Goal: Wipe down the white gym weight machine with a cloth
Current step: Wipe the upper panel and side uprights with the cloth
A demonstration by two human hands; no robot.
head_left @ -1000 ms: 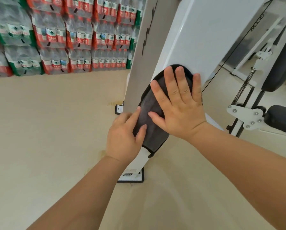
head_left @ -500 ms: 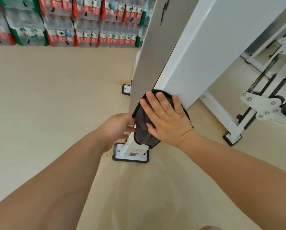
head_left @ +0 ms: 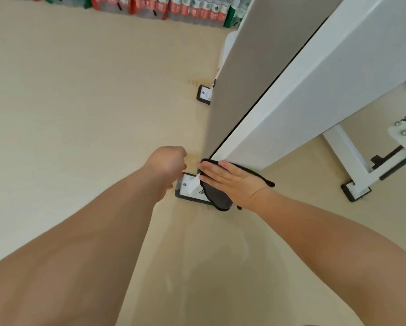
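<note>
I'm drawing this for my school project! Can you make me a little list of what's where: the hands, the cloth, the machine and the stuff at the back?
machine: white post coming down to a foot plate on the floor
cloth: dark cloth, against the very bottom of the post
right hand: right hand flat on the cloth, fingers straight
left hand: left hand beside the post, apart from the cloth; fingers curled under, hard to see
at the back: packs of water bottles

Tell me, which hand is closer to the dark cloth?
Right. The right hand lies flat on the cloth, pressing it against the white machine; the left hand is just left of it, apart.
</note>
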